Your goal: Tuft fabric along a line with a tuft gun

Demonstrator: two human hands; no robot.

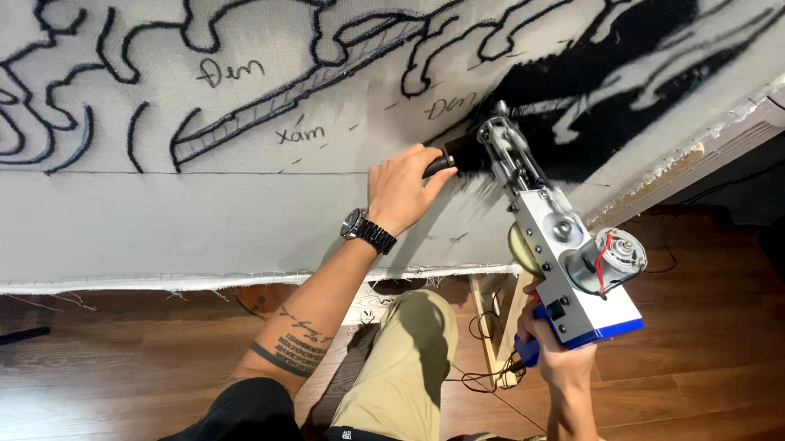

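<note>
White cloth [193,213], black outlines; our left hand [400,190] clamped on the tufting gun [553,243] front grip; right hand [552,348], five o'clock, clamped on its blue handle.

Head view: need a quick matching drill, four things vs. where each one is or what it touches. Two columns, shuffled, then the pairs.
Things:
1. Left hand
2. Right hand
3. Black metal wristwatch
4. Small silver electric motor with red wires

Places:
A. On the left wrist
B. Around the blue rear grip of the white-and-blue tufting gun
C. Mounted on the gun's side, near its rear end
D. Around the black front grip, beside the grey stretched cloth

Pairs: 1-D, 2-B, 3-A, 4-C
</note>
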